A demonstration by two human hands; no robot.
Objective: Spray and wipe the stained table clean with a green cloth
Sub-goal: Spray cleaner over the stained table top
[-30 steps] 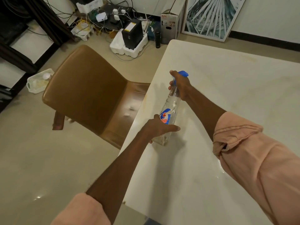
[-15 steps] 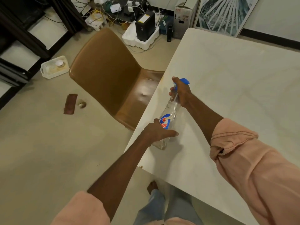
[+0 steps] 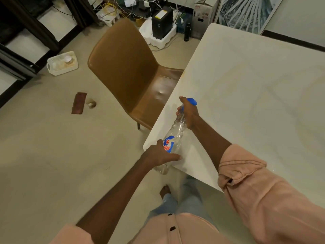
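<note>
The right hand (image 3: 189, 112) is wrapped round the neck of the spray bottle (image 3: 175, 136), just under its blue nozzle (image 3: 192, 101), with the fingers curled where the trigger would be, though the trigger itself is hidden behind them. The left hand (image 3: 159, 154) cups the lower body of the bottle near the blue and red label (image 3: 168, 143), fingers laid fairly straight along the plastic, steadying it more than squeezing. The bottle lies slanted above the near corner of the bench (image 3: 255, 88), its base hanging just past the edge and its nozzle aimed up the pale top. It is clear, thin plastic and looks close to empty, so I would judge it light and easy to dent; a hard squeeze on the body would likely buckle it, and the smooth wall may slip if wet. The neck is the stiff part and the sensible place to hold, with the other hand only supporting the base. Faint yellowish marks show along the bench edge next to the brown chair (image 3: 126, 73). I see no green cloth anywhere, so the wiping looks some way off. On the floor beyond sit a white basket (image 3: 62, 63) and a tangle of cables by the wall.
</note>
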